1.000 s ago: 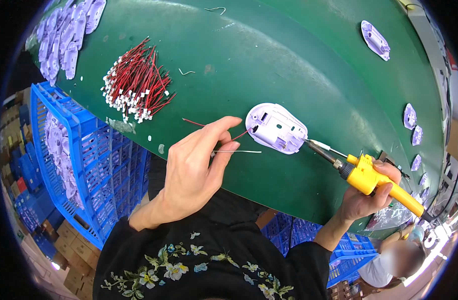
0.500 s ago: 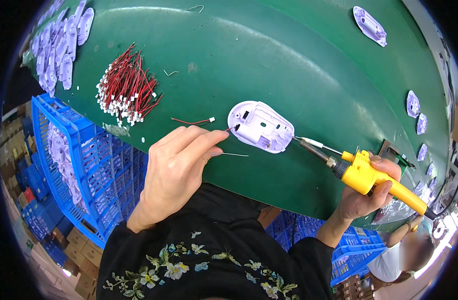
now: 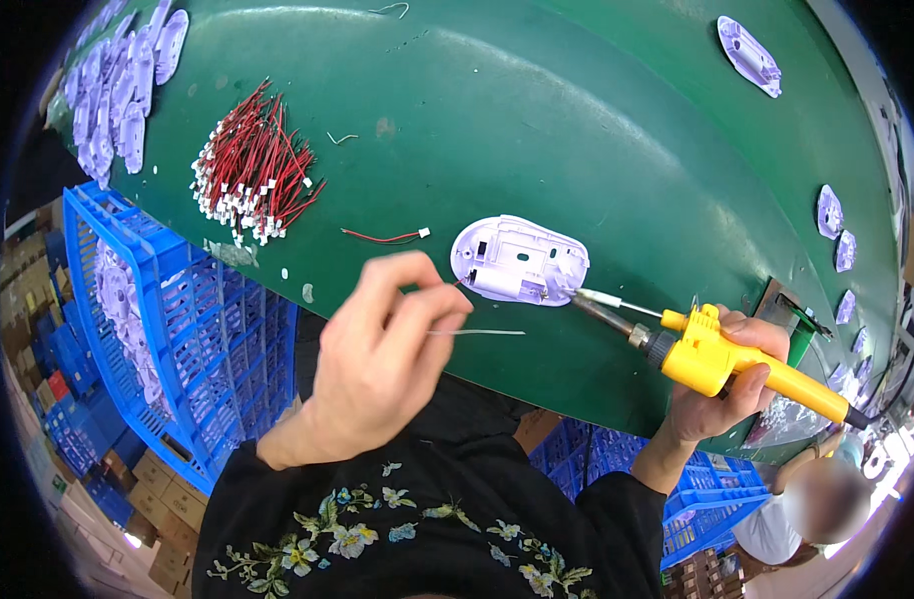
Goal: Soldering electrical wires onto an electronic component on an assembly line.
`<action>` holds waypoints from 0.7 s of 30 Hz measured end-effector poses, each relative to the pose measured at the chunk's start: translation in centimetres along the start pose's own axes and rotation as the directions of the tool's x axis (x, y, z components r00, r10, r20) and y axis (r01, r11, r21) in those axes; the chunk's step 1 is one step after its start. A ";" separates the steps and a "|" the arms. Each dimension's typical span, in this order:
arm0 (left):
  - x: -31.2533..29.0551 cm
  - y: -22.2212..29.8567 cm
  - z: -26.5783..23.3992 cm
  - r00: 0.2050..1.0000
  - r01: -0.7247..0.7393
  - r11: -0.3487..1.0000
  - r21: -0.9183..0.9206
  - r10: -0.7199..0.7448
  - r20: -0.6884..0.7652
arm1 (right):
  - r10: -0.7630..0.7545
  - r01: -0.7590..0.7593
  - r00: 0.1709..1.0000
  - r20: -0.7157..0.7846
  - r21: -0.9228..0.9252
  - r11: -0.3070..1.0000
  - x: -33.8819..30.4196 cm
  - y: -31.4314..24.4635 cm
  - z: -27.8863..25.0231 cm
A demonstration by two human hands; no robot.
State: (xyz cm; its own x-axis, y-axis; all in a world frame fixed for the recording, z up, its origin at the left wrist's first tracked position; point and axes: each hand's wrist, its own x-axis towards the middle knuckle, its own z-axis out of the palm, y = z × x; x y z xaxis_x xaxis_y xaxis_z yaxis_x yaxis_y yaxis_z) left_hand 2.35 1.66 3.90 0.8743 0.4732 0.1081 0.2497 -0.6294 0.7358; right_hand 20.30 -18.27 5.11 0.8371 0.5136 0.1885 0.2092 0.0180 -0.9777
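Observation:
A pale lilac plastic housing [image 3: 522,258], oval and open side up, lies near the table's front edge. At its left end, my left hand [image 3: 382,349] is closed, fingertips pinched. A thin silvery wire [image 3: 492,332] sticks out from those fingers to the right, and a short bit of red wire [image 3: 459,284] shows at the fingertips; the rest is hidden. My right hand [image 3: 731,384] grips a yellow soldering iron [image 3: 711,357] with a slim feed tube alongside. Its tip meets the housing's lower right end; the exact contact is too small to tell.
A single red-and-black lead [image 3: 382,238] with a white connector lies left of the housing. Beyond it is a heap of such leads [image 3: 252,170]. More lilac housings [image 3: 113,100] pile up far left. A blue crate [image 3: 193,319] stands at left. Another person [image 3: 776,524] is at lower right.
The iron's tip has moved left onto the housing, which has turned slightly. My left hand has shifted right and a little nearer to me, the silvery wire moving with it.

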 end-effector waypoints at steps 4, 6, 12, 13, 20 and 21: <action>-1.6 0.5 2.3 0.999 -0.032 0.997 -0.069 0.029 -0.040 | 0.024 -0.024 0.999 0.027 0.010 1.000 0.1 0.4 0.0; -1.9 0.2 4.1 0.989 -0.041 0.995 -0.087 0.028 -0.145 | 0.035 -0.035 0.999 -0.008 -0.012 0.999 0.0 0.7 0.1; -1.6 -0.7 6.6 0.954 -0.103 0.988 -0.111 0.066 -0.291 | 0.087 -0.087 0.996 -0.005 0.017 0.996 0.6 1.5 -0.9; -1.6 -0.9 6.7 0.949 -0.116 0.989 -0.092 0.083 -0.305 | 0.088 -0.088 0.996 -0.004 0.017 0.996 0.6 1.6 -0.9; -2.2 -2.0 7.7 0.933 -0.132 0.986 -0.101 0.089 -0.349 | 0.090 -0.091 0.996 0.020 0.007 0.996 0.6 1.8 -0.2; -2.2 -2.1 7.8 0.933 -0.128 0.986 -0.103 0.085 -0.349 | 0.095 -0.095 0.995 0.020 0.007 0.995 0.6 1.8 -0.1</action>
State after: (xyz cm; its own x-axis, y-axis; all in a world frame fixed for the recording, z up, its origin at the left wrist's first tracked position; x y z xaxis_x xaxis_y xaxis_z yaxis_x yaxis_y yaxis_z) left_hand 3.17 -2.86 -3.07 0.6917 0.6033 0.3969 0.0915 -0.6184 0.7805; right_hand 21.27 -18.02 3.43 0.8429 0.5301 0.0928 0.1250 -0.0252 -0.9918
